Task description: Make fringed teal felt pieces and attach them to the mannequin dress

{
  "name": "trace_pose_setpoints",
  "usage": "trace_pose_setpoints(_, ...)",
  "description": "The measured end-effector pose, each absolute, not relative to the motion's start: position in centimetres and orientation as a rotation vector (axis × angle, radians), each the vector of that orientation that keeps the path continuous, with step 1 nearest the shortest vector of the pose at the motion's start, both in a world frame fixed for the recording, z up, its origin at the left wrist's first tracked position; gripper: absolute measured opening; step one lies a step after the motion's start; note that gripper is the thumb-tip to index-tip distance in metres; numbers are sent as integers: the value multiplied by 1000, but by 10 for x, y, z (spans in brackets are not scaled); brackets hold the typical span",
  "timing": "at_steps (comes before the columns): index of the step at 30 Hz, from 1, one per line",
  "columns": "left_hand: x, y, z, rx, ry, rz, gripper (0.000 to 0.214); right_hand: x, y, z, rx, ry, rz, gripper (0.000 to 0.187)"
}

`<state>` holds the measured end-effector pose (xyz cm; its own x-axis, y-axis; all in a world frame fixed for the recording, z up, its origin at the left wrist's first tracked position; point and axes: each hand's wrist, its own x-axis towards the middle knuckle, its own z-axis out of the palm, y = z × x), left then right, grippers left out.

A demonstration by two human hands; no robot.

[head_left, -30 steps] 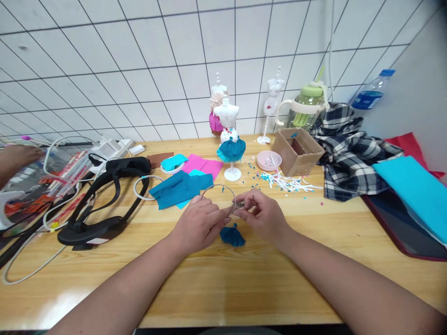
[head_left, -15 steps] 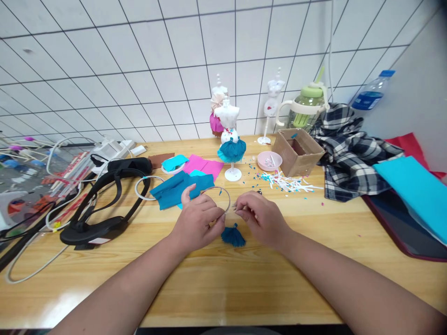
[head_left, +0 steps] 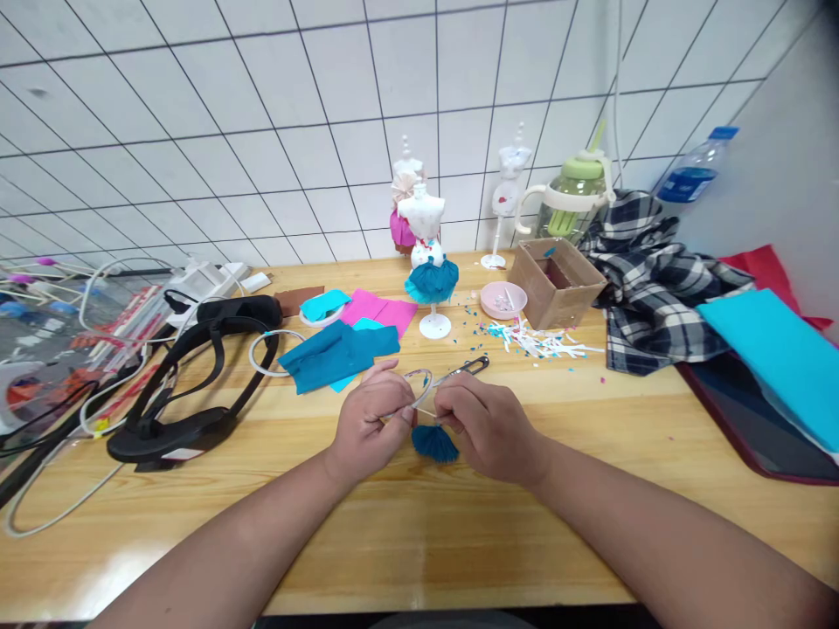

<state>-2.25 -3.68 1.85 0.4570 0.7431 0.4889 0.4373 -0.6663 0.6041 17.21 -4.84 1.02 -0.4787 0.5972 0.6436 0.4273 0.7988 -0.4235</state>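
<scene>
My left hand (head_left: 377,415) is closed on a thin, pale ring-shaped roll of tape (head_left: 425,390), which stands up from the fingers. A short narrow strip of tape (head_left: 426,413) spans the gap to my right hand (head_left: 488,426), whose thumb and fingers pinch its other end. Just below, between both hands, a pleated teal paper fan (head_left: 435,444) lies on the table. Beyond the right knuckles rests a slim metal tool with a dark end (head_left: 473,365), partly covered by the hand.
Behind stand a mannequin in a teal skirt (head_left: 431,279) and others. Teal paper (head_left: 341,356), a white ring (head_left: 255,354) and a black headset (head_left: 190,428) lie left. Paper scraps (head_left: 534,339), a pink dish (head_left: 503,301), a cardboard box (head_left: 557,284) and plaid cloth (head_left: 662,297) lie right.
My right hand has moved slightly down and closer to the left one, uncovering the metal tool. The tape roll has tilted lower, and a strip now shows between the hands.
</scene>
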Motion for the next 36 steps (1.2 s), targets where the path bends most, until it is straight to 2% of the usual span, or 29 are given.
trace_pose_setpoints(11,-22,-37,9,2141,898,1156,32,169,-50,8,-728,-2134,264,12)
trace_pose_setpoints(13,-28,-30,6,2087,957,1216,33,172,-51,8,-699,-2117,296,12)
trace_pose_setpoints(16,-46,-11,4,1909,1241,1522,35,179,-50,10,-645,-2065,377,13)
trace_pose_setpoints(18,-57,1,3,2103,1364,1405,32,182,-49,10,-661,-2042,429,12)
trace_pose_setpoints(21,-60,11,-3,2548,1381,906,23,183,-46,10,-798,-2005,536,9)
trace_pose_setpoints(24,-52,10,-11,2644,1435,613,28,180,-44,9,-920,-1999,667,9)
trace_pose_setpoints(26,-47,7,-12,2609,1471,599,36,178,-43,8,-963,-2014,734,9)
trace_pose_setpoints(28,-43,3,-8,2538,1433,688,34,177,-41,6,-1001,-2013,790,9)
trace_pose_setpoints(32,-34,-11,6,2346,1160,784,39,178,-38,3,-1068,-1981,872,9)
trace_pose_setpoints(36,-24,-22,10,2310,1081,795,28,178,-36,1,-1104,-1971,881,9)
